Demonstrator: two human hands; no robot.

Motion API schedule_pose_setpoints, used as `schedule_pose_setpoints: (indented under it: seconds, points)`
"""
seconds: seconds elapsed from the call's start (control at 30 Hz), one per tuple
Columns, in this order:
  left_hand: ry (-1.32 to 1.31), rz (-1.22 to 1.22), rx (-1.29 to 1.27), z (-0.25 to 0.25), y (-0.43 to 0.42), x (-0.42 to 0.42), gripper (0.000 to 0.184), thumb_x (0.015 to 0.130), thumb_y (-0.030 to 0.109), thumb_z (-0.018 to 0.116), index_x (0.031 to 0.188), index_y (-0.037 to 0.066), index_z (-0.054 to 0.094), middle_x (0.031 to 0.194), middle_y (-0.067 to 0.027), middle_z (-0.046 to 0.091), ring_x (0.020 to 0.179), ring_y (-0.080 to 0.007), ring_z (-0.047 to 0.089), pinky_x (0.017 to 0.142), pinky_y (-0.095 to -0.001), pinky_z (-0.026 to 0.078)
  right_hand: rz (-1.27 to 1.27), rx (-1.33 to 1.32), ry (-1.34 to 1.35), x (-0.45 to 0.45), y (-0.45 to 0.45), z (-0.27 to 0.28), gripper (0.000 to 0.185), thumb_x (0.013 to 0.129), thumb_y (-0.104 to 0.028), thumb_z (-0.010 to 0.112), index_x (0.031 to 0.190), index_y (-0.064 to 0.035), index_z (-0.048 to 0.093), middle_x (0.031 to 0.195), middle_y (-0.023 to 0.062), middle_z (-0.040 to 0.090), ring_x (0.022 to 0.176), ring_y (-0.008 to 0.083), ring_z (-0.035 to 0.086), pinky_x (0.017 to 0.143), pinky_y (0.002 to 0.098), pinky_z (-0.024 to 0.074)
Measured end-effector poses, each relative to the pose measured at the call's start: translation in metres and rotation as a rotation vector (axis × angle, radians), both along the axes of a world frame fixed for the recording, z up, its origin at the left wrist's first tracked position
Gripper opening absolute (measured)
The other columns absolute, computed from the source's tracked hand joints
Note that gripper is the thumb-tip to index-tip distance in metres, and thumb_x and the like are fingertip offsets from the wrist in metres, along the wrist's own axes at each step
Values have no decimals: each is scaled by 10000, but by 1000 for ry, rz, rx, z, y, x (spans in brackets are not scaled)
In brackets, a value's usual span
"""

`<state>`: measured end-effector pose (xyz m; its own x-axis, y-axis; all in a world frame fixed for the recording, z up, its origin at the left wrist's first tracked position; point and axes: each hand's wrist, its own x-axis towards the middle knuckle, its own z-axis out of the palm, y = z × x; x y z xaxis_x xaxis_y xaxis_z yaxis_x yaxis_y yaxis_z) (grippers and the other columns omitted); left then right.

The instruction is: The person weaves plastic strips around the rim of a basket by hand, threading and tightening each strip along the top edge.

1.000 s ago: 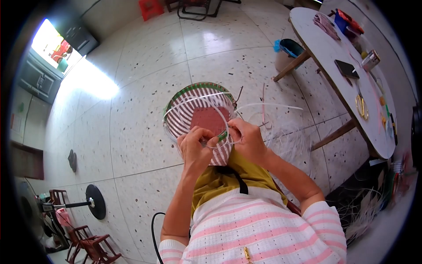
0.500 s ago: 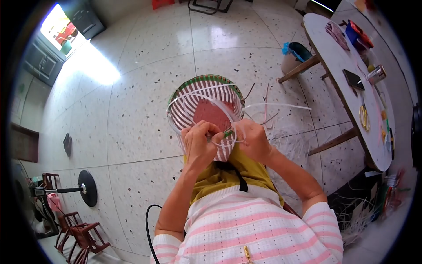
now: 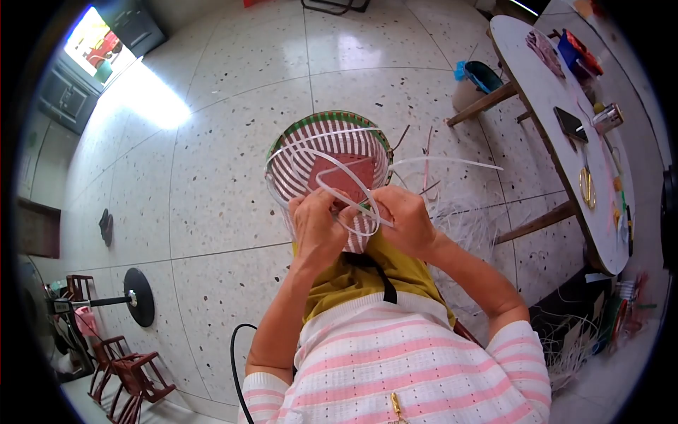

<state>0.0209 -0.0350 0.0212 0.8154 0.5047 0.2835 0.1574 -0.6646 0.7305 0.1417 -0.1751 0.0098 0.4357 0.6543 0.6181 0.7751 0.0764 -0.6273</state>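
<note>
A round basket (image 3: pixel 282 169) with red and white stripes and a green rim rests at my lap, its inside facing up. My left hand (image 3: pixel 319 225) is closed at the near rim, its fingertips pinched where rim and strip meet; what exactly they hold is hidden. On the right, my right hand (image 3: pixel 404 218) pinches a translucent white plastic strip (image 3: pixel 351 175) that loops over the basket opening. Another length of strip (image 3: pixel 452 162) sticks out to the right beyond the rim, beside dark thin ends.
A white table (image 3: pixel 519 63) at the right bears a phone (image 3: pixel 569 124), gold-handled scissors (image 3: pixel 587 188) and a can. Beneath its edge stands a bin (image 3: pixel 470 92). Loose strips (image 3: pixel 462 219) lie on the floor. A round black stand base (image 3: pixel 140 297) and wooden chairs (image 3: pixel 138 374) are lower left.
The strip's loop has shifted and now curls lower over the basket between my hands. My right hand has turned slightly. The whole view has shifted a little with my head.
</note>
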Motion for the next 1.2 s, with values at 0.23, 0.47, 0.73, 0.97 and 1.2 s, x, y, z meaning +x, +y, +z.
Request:
schedule_pose_setpoints:
  seconds: [0.23, 0.47, 0.73, 0.97, 1.2]
  points:
    - [24, 6, -18, 4, -2, -2, 129, 749, 143, 782, 813, 85, 685, 839, -42, 687, 804, -216, 642, 835, -369, 339, 33, -190, 496, -2, -5, 1, 192, 788, 52, 668, 963, 36, 591, 796, 196, 595, 727, 391, 612, 620, 436, 486]
    - [32, 14, 10, -3, -2, 0, 115, 755, 150, 772, 793, 93, 680, 831, -44, 691, 798, -240, 644, 851, -379, 347, 173, -35, -103, 10, -6, -1, 117, 813, 60, 643, 914, 34, 591, 772, 189, 594, 711, 386, 610, 618, 444, 485]
    - [-28, -147, 1, 3, 13, -17, 540, 692, -7, 752, 1191, 63, 556, 1058, -82, 642, 933, -256, 638, 947, -377, 389, 88, -160, 102, 21, -13, 16, 205, 898, -83, 712, 1069, 16, 662, 832, 189, 682, 704, 311, 687, 616, 346, 525]
    - [-269, -143, -73, -17, 13, -26, 534, 697, -89, 717, 1174, 29, 509, 1167, -174, 541, 1034, -345, 598, 943, -435, 435, 342, -231, 274, 42, -12, 53, 134, 856, -80, 766, 963, -8, 725, 813, 118, 707, 704, 148, 642, 664, 293, 513]
    - [-231, -73, 81, -18, 5, -39, 356, 694, -24, 786, 1003, 14, 614, 1182, -168, 590, 1079, -369, 586, 932, -414, 473, 461, -377, 68, 52, 32, 54, 154, 867, -133, 719, 915, 13, 706, 823, 133, 699, 757, 293, 652, 721, 377, 519]
